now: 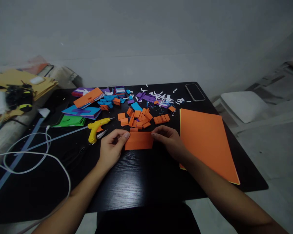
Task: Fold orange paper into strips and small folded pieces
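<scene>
The left grip (127, 134) and right grip (153, 134) pinched opposite ends of a rectangular orange paper strip (139, 141) over the black wood-grained counter (132, 178), near small folded orange paper pieces (144, 119).

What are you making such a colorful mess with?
A person sits at a black table, with the left hand and right hand each pinching one end of an orange paper strip. Just beyond it lie small folded orange pieces, with blue, purple and white scraps farther back. A yellow glue gun lies to the left, and big orange sheets lie to the right.
</scene>
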